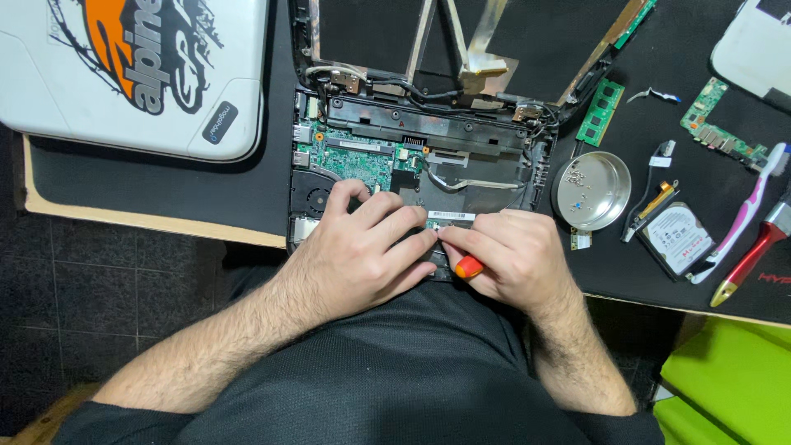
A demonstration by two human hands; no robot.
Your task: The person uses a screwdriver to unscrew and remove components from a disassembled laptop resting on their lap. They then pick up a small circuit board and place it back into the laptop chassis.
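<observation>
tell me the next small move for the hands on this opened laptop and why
Probably keep the left hand steadying the laptop base while the right hand turns the orange-handled screwdriver; its tip is hidden under the fingers, and loose screws already lie in the metal dish.

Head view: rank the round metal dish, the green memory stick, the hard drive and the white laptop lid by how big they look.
1. White laptop lid, by far the largest, though cut off by the frame.
2. Round metal dish.
3. Hard drive, close to the dish; partly covered, so unsure.
4. Green memory stick, smallest.
</observation>
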